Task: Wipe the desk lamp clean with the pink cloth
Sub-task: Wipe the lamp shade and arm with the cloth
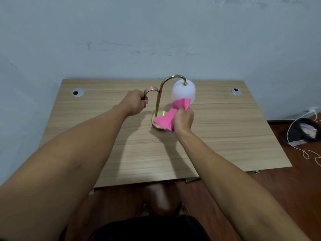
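The desk lamp [162, 87] stands near the back middle of the wooden desk [132, 150]. It has a curved brass arm, a round brass base and a hanging white frosted shade [183, 91]. My left hand [134, 103] is closed around the lamp's small curved brass handle on its left side. My right hand [184, 119] grips the pink cloth [171, 115] just below the shade. The cloth's top edge touches the shade's lower rim, and its loose end drapes over the base.
Two round cable grommets sit at the desk's back left [78, 92] and back right [236, 91]. A blue-grey wall rises right behind the desk. On the wooden floor to the right lie a dark bag [303, 131] and a white cord [311, 153].
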`<state>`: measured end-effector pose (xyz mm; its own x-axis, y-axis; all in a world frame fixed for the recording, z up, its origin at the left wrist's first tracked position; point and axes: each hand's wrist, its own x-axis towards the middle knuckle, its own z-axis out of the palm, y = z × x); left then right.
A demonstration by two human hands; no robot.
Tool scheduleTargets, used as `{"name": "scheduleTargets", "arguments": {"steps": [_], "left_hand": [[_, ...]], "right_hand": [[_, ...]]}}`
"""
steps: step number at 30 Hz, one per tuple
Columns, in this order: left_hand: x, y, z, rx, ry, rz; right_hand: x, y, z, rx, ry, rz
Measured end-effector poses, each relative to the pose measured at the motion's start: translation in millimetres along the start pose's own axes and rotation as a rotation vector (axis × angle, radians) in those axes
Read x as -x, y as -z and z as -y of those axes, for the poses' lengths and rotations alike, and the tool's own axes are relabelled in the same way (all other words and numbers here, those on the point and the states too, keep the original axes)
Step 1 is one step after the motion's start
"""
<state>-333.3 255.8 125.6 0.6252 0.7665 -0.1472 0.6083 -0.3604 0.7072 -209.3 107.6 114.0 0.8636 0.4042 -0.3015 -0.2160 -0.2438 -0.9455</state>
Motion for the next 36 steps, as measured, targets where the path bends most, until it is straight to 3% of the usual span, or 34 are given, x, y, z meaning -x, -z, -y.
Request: {"name": "scheduleTargets", "arguments": {"steps": [2, 5, 9, 14, 18, 21, 25, 28, 32, 36], "left_hand": [[0.4, 1.0, -1.3, -0.016, -0.006, -0.002], [2.6, 2.1, -3.3, -0.047, -0.019, -0.009], [3.3, 3.0, -4.2, -0.006, 0.001, 0.011], [2.0, 3.1, -2.5, -0.014, -0.008, 0.019], [1.4, 0.5, 1.2, 0.018, -0.018, 0.021], [6.0, -1.8, 2.7, 0.084, 0.0, -0.004], [13.4, -4.6, 3.0, 0.177, 0.053, -0.033], [20.9, -4.5, -2.6, 0.158, 0.042, -0.051], [26.5, -7.3, -7.7, 0.039, 0.035, -0.091], [28.6, -10.0, -3.0, 0.055, -0.003, -0.076]], "right_hand": [[2.6, -8.9, 15.2, -0.232, -0.11, 0.001], [19.0, -26.9, 34.5, -0.314, 0.007, 0.088], [27.7, -49.2, 37.3, -0.187, 0.216, 0.183], [22.5, -34.1, 13.6, 0.212, 0.231, 0.292], [30.5, -17.5, 14.9, 0.053, 0.13, 0.137], [44.9, -21.8, 14.2, -0.025, 0.308, -0.058], [57.0, -37.9, 17.5, -0.017, 0.654, 0.033], [50.3, -50.4, 13.1, 0.306, 0.83, 0.169], [35.9, -49.1, -3.8, 0.915, 0.98, 0.164], [21.3, -40.1, 4.6, 1.146, 1.152, 0.222]]}}
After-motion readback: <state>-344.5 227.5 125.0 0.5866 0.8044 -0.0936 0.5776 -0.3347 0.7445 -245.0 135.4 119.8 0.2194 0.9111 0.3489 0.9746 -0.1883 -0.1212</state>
